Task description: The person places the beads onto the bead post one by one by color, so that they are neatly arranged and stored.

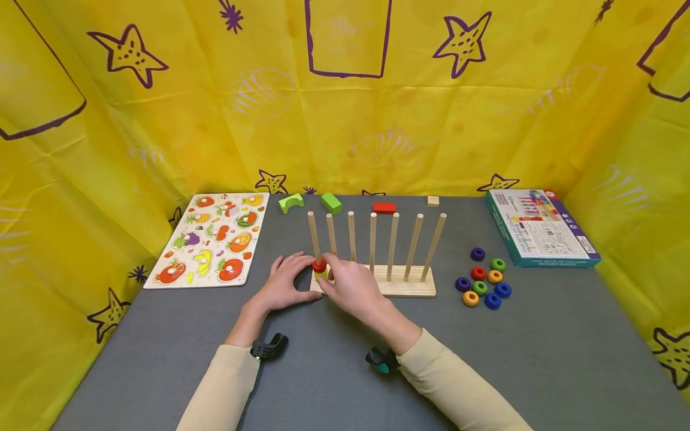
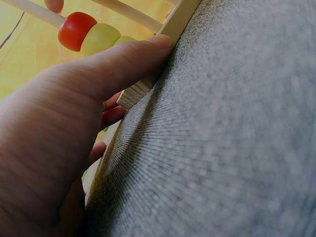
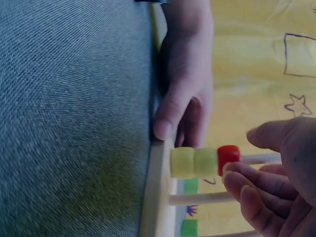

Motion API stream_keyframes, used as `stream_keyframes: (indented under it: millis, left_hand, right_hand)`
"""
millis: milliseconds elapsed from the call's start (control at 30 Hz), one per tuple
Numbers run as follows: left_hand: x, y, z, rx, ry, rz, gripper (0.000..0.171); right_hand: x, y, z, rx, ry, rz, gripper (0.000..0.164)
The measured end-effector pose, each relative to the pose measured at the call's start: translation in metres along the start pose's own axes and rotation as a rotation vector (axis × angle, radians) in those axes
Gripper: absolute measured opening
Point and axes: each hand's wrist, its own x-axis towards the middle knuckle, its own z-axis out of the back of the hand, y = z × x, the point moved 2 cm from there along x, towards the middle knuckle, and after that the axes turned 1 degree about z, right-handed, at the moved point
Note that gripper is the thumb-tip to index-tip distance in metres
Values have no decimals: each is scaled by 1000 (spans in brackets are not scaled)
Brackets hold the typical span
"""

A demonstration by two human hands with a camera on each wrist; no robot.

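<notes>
A wooden peg stand with a flat base [image 1: 399,290] and several upright pegs stands mid-table. On its leftmost peg, a red ring [image 3: 228,154] sits on top of two yellow-green rings [image 3: 205,162]. My left hand [image 1: 286,284] grips the left end of the base, thumb [image 2: 143,54] along the front edge and fingers round behind. My right hand [image 1: 353,286] is at that same peg. Its fingertips [image 3: 230,170] are right at the red ring, while the thumb [image 3: 266,137] stands apart from it, so nothing is pinched.
Loose purple, green, red, orange and blue rings [image 1: 480,288] lie right of the stand. Behind it are a green arch block [image 1: 291,202], a green block [image 1: 332,203], a red block [image 1: 384,208] and a plain block [image 1: 433,202]. A fruit puzzle board [image 1: 215,239] lies left, a box [image 1: 550,233] right.
</notes>
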Motion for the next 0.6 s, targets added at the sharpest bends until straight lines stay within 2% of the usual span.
stream_keyframes:
  millis: [333, 600]
  left_hand:
    - [0, 1, -1, 1, -6, 1, 75]
    - [1, 3, -2, -1, -3, 4, 76]
  right_hand:
    - [7, 1, -16, -80, -42, -66, 30]
    - [10, 0, -22, -94, -70, -100, 27]
